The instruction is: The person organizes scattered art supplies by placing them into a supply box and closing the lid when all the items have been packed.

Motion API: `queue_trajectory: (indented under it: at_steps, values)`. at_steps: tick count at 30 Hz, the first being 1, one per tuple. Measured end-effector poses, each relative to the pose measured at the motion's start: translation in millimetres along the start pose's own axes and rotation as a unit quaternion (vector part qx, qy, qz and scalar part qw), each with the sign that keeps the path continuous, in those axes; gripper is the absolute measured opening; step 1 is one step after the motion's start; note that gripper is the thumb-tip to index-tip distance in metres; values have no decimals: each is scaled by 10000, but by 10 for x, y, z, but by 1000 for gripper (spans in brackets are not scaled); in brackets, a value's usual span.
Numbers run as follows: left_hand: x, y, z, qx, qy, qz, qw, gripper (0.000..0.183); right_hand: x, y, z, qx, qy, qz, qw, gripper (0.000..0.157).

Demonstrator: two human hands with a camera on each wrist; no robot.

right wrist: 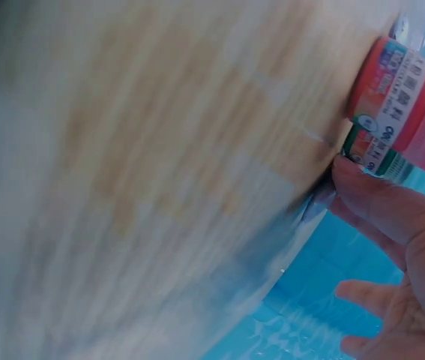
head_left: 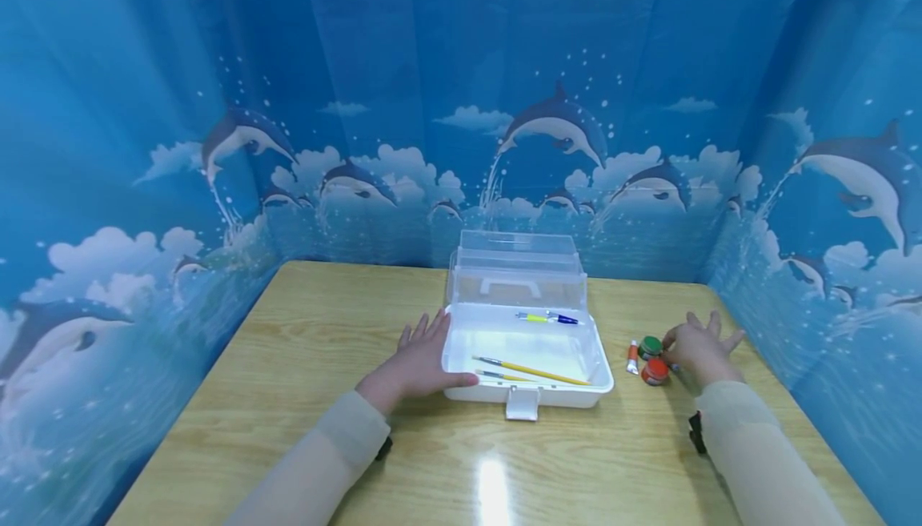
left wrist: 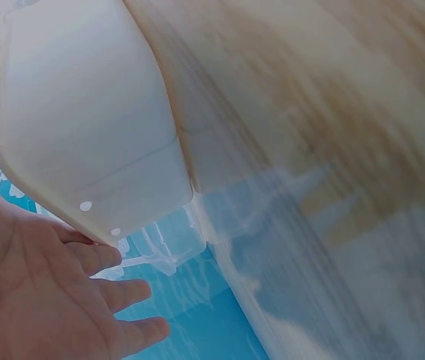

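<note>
A white plastic box [head_left: 529, 350] stands with its clear lid [head_left: 515, 270] raised. Inside lie two yellow-handled paintbrushes [head_left: 540, 371] and pens [head_left: 547, 318]. My left hand [head_left: 418, 362] rests against the box's left end, fingers spread and mostly straight, thumb over the front corner. In the left wrist view, the box wall [left wrist: 85, 112] lies against that hand. On the right, my right hand [head_left: 702, 350] pinches a small dark, silvery tube [right wrist: 318, 201] at the table, partly hidden by the fingers. Beside it are a red paint jar [head_left: 655, 371], a green paint jar [head_left: 650, 347] and an orange-and-white paint tube [head_left: 632, 357].
A wooden table [head_left: 317, 326] holds everything. Blue curtains [head_left: 432, 70] printed with dolphins hang behind it and along both sides. The box's front latch [head_left: 523, 403] hangs down over the table.
</note>
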State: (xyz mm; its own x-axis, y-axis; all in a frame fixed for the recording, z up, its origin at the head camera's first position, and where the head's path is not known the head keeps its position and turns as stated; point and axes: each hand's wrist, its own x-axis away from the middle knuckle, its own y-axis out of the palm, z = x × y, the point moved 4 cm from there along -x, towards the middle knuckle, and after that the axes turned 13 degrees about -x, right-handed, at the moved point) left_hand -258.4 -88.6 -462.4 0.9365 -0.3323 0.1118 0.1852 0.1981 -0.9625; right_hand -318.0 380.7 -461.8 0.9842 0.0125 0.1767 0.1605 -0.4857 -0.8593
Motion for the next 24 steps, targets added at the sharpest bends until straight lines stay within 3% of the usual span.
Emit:
queue_trajectory:
  at_steps: [7, 24]
  values:
    - [9, -8, 6, -3, 11, 15, 10000, 127, -22, 5, 32, -6, 82, 100, 9999, 10]
    - [18, -28, 8, 38, 8, 4, 10000, 126, -40, -15, 43, 185, 195, -14, 9996, 12]
